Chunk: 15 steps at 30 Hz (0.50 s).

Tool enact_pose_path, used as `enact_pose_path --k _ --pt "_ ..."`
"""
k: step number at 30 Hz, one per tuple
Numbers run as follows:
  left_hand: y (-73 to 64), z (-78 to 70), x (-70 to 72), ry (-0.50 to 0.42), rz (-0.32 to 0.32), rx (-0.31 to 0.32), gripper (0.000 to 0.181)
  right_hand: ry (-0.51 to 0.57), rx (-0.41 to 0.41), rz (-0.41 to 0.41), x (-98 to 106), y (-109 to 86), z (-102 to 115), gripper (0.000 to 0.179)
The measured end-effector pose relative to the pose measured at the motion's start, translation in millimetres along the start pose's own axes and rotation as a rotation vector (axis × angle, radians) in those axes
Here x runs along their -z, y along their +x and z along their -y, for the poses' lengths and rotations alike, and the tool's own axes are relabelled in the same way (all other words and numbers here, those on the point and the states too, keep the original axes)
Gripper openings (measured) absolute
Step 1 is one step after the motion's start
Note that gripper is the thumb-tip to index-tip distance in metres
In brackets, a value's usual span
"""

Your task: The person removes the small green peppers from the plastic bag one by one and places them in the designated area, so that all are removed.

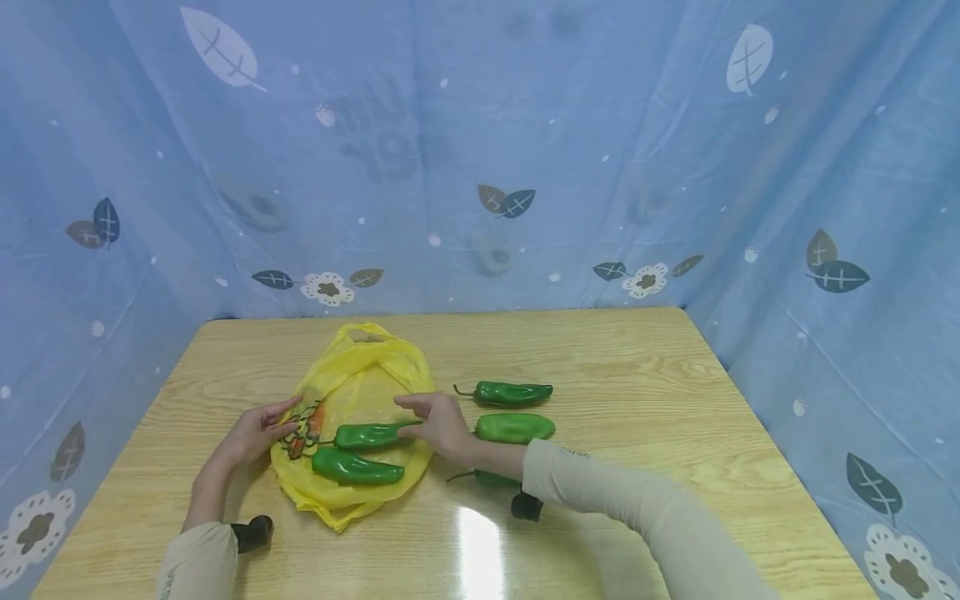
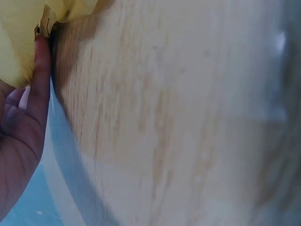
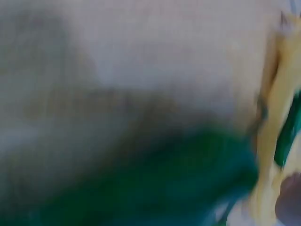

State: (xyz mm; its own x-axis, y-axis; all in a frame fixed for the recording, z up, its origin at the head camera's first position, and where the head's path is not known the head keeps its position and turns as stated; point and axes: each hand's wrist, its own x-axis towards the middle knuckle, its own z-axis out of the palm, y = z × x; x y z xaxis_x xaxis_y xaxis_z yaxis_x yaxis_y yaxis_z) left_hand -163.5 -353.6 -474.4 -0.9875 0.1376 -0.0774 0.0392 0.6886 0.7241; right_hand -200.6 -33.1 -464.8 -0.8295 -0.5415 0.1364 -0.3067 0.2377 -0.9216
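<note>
A yellow plastic bag (image 1: 375, 383) with a printed picture lies flat at the left of the table. My left hand (image 1: 262, 429) pinches its left edge between thumb and fingers; in the left wrist view the fingers run along the bag's underside. Two green chili peppers lie on the bag, an upper pepper (image 1: 367, 436) and a lower pepper (image 1: 356, 467). Over the upper one's right end is my right hand (image 1: 442, 425), thumb and forefinger spread apart. In the right wrist view only a bit of that hand (image 3: 289, 202) shows, below a pepper (image 3: 286, 134).
Right of the bag lie three more peppers: a dark one (image 1: 513, 393) at the back, a lighter one (image 1: 516, 427), and a front one (image 1: 491, 478) partly covered by the right forearm. A blue patterned curtain (image 1: 465, 125) encloses the wooden table (image 1: 637, 375).
</note>
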Motion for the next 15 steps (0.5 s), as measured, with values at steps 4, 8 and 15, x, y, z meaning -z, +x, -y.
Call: enact_pose_path --k 4,8,15 --pt "0.0 -0.1 1.1 0.003 -0.001 -0.004 0.05 0.016 -0.061 0.146 20 13.4 -2 0.049" --pt "-0.3 1.2 1.3 0.01 -0.006 -0.016 0.049 0.047 -0.064 0.285 31 24.8 -8 0.047" --pt "0.8 3.0 -0.9 0.006 -0.008 -0.021 0.049 0.053 -0.054 0.415 39 31.7 -17 0.048"
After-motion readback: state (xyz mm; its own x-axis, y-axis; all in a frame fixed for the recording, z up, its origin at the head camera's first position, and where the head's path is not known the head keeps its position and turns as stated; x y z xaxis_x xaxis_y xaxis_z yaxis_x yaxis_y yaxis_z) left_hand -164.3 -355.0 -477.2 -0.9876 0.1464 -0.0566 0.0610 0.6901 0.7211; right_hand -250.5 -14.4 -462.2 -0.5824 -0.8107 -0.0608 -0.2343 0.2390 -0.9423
